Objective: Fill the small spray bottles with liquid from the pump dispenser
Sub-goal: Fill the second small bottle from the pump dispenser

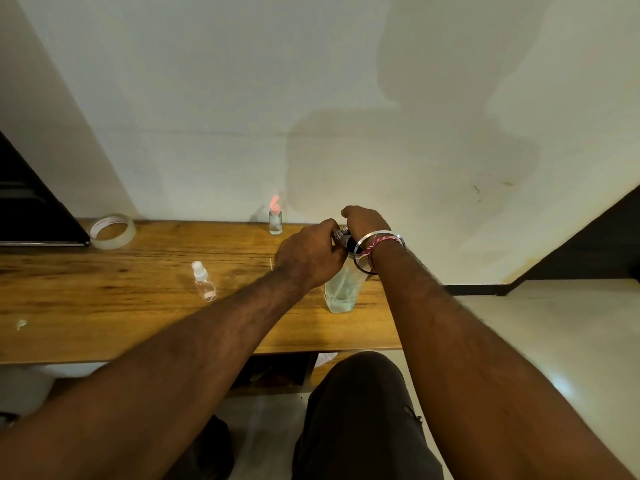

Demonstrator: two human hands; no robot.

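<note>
A clear pump dispenser bottle (343, 292) with pale liquid stands on the wooden table (104, 306) near its right end. My right hand (365, 221) rests on top of its pump head. My left hand (310, 256) is closed around a small clear bottle (338, 236) held at the pump's spout; most of that bottle is hidden by my fingers. A small spray bottle (204, 281) with a white cap stands left of the dispenser. Another small bottle (275, 218) with a pink top stands at the wall.
A roll of clear tape (111, 231) lies at the back left, beside a dark object (31, 209). The table's right edge is just right of the dispenser. The wall runs along the table's back. My knee (363, 393) is below the front edge.
</note>
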